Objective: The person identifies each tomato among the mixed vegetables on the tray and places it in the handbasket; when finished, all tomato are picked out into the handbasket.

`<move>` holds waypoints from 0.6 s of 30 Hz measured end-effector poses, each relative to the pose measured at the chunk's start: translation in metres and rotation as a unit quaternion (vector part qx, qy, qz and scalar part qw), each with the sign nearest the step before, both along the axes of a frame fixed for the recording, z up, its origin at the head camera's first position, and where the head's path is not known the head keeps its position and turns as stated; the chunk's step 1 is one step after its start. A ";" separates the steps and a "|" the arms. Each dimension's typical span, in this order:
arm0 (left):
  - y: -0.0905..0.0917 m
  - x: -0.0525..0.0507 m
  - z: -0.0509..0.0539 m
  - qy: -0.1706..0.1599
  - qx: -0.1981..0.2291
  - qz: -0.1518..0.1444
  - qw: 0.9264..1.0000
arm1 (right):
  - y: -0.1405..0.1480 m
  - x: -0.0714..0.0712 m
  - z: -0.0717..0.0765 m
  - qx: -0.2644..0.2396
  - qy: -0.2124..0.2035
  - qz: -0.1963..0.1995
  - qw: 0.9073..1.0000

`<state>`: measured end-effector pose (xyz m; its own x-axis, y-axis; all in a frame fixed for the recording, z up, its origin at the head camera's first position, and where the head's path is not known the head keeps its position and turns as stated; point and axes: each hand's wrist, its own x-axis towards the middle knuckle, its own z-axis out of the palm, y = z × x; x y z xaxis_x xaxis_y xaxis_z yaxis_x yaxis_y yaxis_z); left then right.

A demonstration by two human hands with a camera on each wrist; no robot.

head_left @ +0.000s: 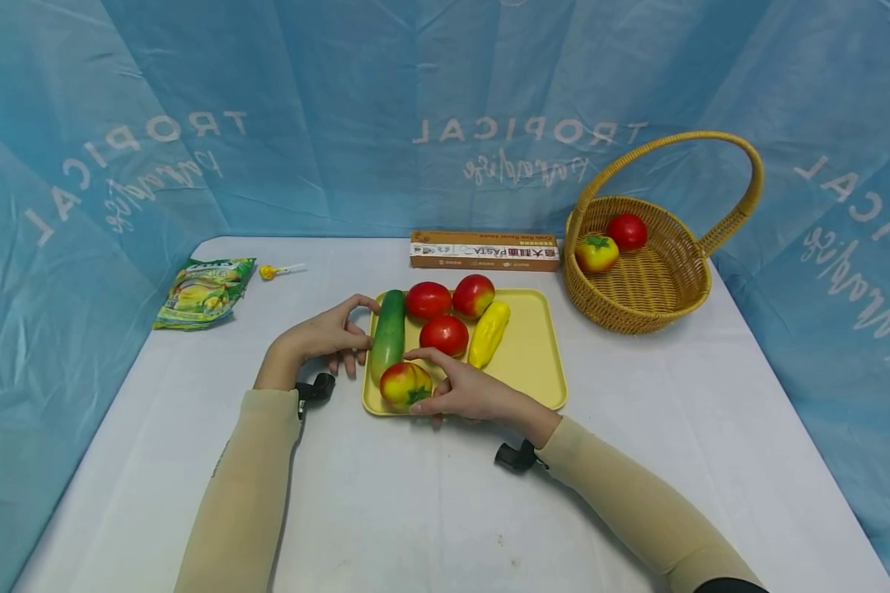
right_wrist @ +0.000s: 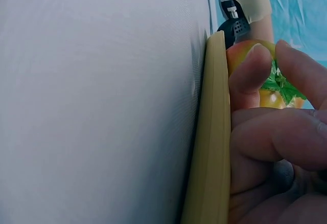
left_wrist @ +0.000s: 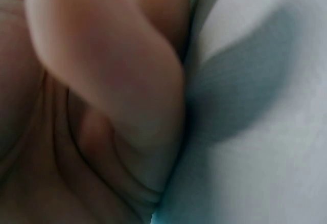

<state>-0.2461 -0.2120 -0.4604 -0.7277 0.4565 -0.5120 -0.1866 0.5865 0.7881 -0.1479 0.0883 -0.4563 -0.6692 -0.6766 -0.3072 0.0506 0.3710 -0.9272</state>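
**Two hands at the tray**

Head: right thumb and index finger straddle a tomato (head_left: pixel 400 385) on the tray (head_left: pixel 537 350), likely suiting its roundness; the right hand (head_left: pixel 470 390) may not grip. The left hand (head_left: pixel 322 338) bends beside the cucumber (head_left: pixel 390 329).

Left wrist: bent fingers; grip unclear.

Right wrist: tomato beyond fingertips; grip unclear.

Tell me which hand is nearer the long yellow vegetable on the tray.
Right. The right hand is at the near end of the yellow vegetable; contact is unclear. The left hand is farther off, beyond the green cucumber, by the left edge of the tray.
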 end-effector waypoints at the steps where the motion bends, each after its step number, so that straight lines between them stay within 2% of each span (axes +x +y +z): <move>1: 0.000 0.000 0.000 0.000 -0.001 0.000 1.000 | 0.000 0.000 0.000 0.000 0.001 0.000 1.000; 18: 0.000 0.000 0.001 -0.003 -0.003 0.001 1.000 | -0.002 0.002 0.001 0.004 0.005 -0.008 1.000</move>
<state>-0.2461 -0.2117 -0.4595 -0.7255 0.4526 -0.5185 -0.1920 0.5904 0.7839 -0.1461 0.0864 -0.4552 -0.6836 -0.6627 -0.3059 0.0471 0.3782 -0.9245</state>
